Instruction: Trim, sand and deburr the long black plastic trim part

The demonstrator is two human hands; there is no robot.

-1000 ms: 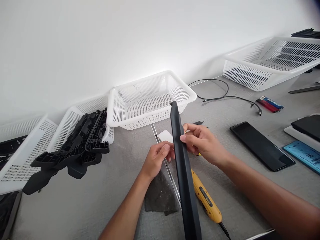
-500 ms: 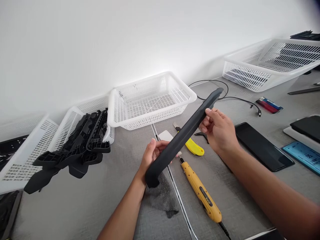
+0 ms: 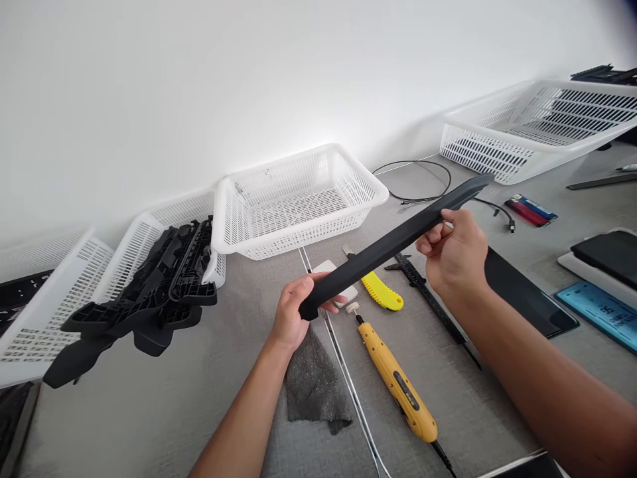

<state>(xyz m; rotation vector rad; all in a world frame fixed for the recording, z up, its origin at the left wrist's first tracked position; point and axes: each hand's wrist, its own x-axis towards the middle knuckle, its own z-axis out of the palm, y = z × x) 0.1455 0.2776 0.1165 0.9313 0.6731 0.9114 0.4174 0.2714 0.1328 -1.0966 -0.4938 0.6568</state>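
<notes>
A long black plastic strip (image 3: 383, 253) is held above the table, slanting up to the right. My left hand (image 3: 296, 309) grips its lower left end, with the thumb on top and fingers underneath. Nearer its far end, my right hand (image 3: 458, 252) pinches the strip's lower edge between thumb and fingers. Beneath the strip lie a yellow utility knife (image 3: 382, 291), a black caliper (image 3: 432, 300) and a white flat piece (image 3: 324, 267), partly covered. A yellow rotary tool (image 3: 398, 382) and a dark cloth covered in specks (image 3: 316, 382) rest closer to me.
A white basket (image 3: 301, 236) stands against the wall, another (image 3: 488, 149) at the right. Black plastic parts (image 3: 164, 272) overhang a left basket (image 3: 124, 255). Phones (image 3: 527, 292), lighters (image 3: 531, 210) and a cable (image 3: 442, 169) lie to the right.
The strip has swung to a flatter slant, its far end moving right and its near end rising. My right hand has shifted right; the caliper and more of the cloth now show.
</notes>
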